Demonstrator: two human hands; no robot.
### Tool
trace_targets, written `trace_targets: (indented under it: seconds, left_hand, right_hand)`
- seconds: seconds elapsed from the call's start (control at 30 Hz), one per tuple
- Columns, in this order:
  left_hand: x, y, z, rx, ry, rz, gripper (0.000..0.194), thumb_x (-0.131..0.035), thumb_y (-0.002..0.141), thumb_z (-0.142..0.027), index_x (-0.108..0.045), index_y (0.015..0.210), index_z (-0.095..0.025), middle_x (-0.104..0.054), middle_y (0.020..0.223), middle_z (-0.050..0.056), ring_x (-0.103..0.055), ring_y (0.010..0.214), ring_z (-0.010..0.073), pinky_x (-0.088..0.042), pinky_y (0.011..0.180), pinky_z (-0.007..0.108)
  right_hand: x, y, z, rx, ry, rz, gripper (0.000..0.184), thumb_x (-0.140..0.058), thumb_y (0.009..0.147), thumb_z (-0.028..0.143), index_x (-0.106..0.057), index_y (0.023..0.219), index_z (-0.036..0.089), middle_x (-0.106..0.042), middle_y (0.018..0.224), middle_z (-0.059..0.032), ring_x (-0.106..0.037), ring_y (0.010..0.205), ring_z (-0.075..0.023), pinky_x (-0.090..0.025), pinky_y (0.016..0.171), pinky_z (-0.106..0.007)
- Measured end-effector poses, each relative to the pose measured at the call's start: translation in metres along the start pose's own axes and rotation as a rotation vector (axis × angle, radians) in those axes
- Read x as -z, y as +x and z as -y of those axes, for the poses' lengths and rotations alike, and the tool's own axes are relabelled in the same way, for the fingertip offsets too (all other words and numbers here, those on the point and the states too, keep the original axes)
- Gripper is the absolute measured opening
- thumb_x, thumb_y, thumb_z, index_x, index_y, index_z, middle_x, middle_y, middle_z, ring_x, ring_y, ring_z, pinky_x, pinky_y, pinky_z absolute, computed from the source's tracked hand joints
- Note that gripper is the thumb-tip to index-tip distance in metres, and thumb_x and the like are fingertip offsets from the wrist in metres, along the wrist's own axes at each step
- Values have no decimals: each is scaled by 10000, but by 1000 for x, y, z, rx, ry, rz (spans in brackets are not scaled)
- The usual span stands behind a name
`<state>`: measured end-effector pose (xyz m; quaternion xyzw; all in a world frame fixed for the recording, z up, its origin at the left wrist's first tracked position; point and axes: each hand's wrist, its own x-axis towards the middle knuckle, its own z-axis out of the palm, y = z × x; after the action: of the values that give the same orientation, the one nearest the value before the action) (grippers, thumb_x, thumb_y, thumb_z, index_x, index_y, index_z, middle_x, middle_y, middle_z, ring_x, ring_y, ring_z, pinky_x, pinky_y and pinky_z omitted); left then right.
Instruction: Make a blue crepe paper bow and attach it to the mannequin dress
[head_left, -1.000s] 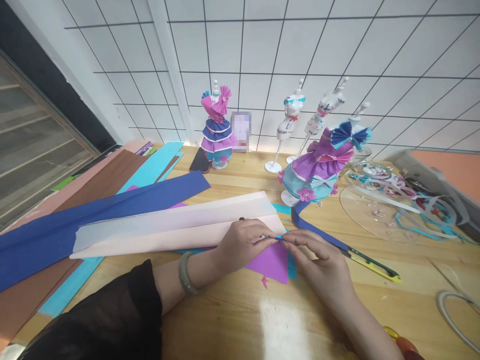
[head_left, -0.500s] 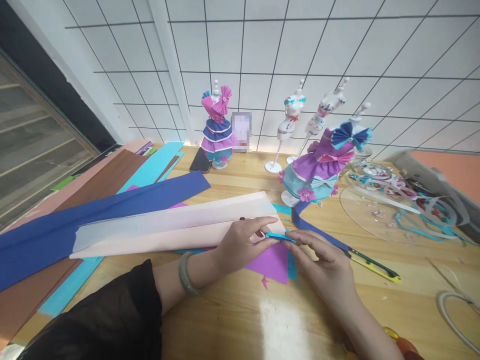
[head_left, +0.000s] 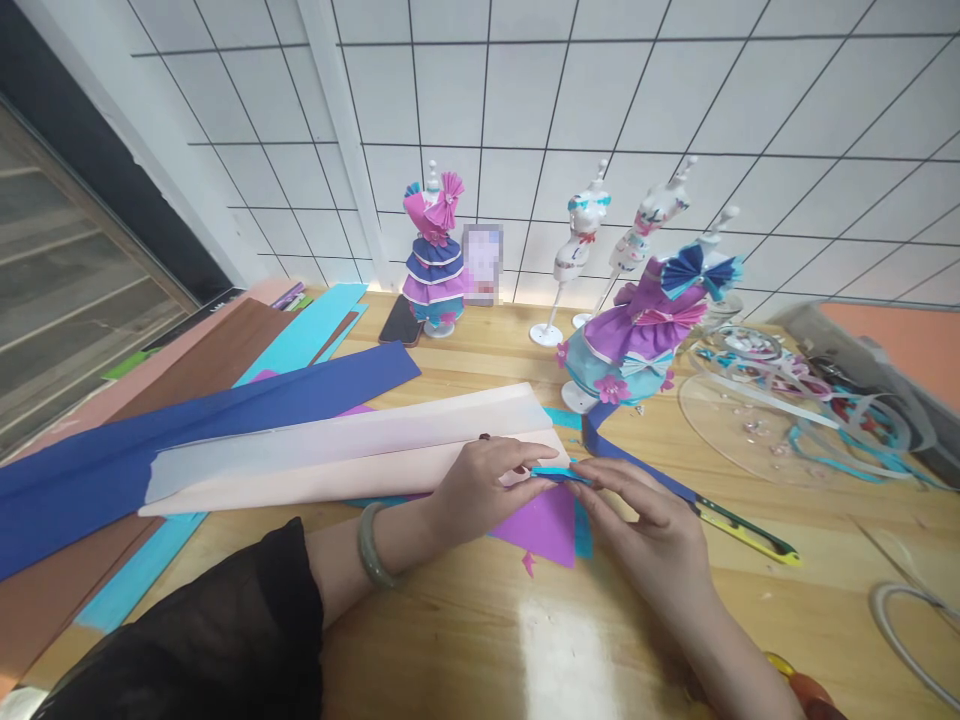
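Note:
A small folded strip of blue paper [head_left: 560,474], light blue on top and dark blue below, is held level just above the table. My left hand [head_left: 487,482] pinches its left end between thumb and fingers, a jade-coloured bangle on the wrist. At the other end, my right hand [head_left: 649,515] grips the strip with thumb and fingertips. Under the hands lie a purple sheet [head_left: 541,528] and long pale pink paper [head_left: 420,460]. A dark blue strip [head_left: 637,455] runs behind my right hand toward a yellow and black cutter [head_left: 746,530].
Long dark blue paper [head_left: 300,400] and brown sheets [head_left: 202,355] cover the left side. At the back stand a mannequin in a tiered dress [head_left: 435,265], a second dressed mannequin [head_left: 637,335] and a white bare-shouldered mannequin [head_left: 579,250]. Ribbons [head_left: 847,400] lie at right.
The folded strip has tilted slightly in my fingers, so more of its dark blue side shows. Both hands stay in almost the same place.

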<state>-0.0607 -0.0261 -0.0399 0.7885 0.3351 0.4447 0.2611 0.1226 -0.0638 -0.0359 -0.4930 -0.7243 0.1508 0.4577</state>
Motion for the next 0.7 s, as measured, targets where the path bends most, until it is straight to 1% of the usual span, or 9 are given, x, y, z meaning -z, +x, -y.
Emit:
trace_targets:
  seconds: [0.1, 0.27, 0.4, 0.5, 0.6, 0.7]
  left_hand:
    - [0, 1, 0, -23, 7, 6, 201, -609, 765, -248, -638, 955, -189, -701, 850, 45, -638, 739, 137, -502, 716, 252]
    - [1, 1, 0, -79, 30, 50, 201, -574, 793, -235, -620, 984, -197, -699, 902, 34, -644, 801, 138, -495, 757, 247]
    - [0, 0, 2, -107, 15, 52, 223, -576, 795, -241, -604, 1010, -187, -697, 902, 38, -646, 809, 134, -493, 771, 247]
    - [0, 0, 2, -122, 1, 47, 229, -585, 787, -231, -601, 1007, -171, -695, 890, 47, -645, 793, 130, -496, 759, 242]
    - [1, 0, 2, -114, -9, 44, 228, -589, 783, -233, -602, 1000, -164, -694, 868, 50, -642, 768, 126, -497, 754, 243]
    - [0, -1, 3, -54, -37, 53, 282, -612, 764, -257, -593, 1033, -173, -688, 839, 42, -637, 748, 124, -496, 754, 248]
  right_hand:
    - [-1, 1, 0, 21, 2, -4, 156, -588, 782, 218, -687, 896, 258, -696, 851, -41, -650, 774, -194, -536, 703, -336]
    - [-2, -2, -4, 32, 6, 34, 263, -600, 780, 191, -637, 1027, 275, -676, 945, -39, -632, 802, -181, -528, 696, -314]
    - [-1, -1, -3, 39, 59, 63, 227, -598, 781, 180, -652, 981, 272, -679, 912, -34, -631, 841, -184, -522, 728, -314]
    - [-1, 0, -1, 32, 107, 113, 196, -574, 794, 181, -672, 940, 268, -679, 893, -39, -634, 847, -185, -524, 739, -321]
    - [-1, 1, -1, 29, 124, 123, 210, -573, 795, 177, -672, 955, 269, -678, 897, -41, -636, 846, -181, -529, 729, -312]
    - [-1, 0, -1, 20, 115, 94, 228, -591, 784, 181, -660, 984, 266, -679, 926, -43, -636, 858, -184, -524, 740, -311]
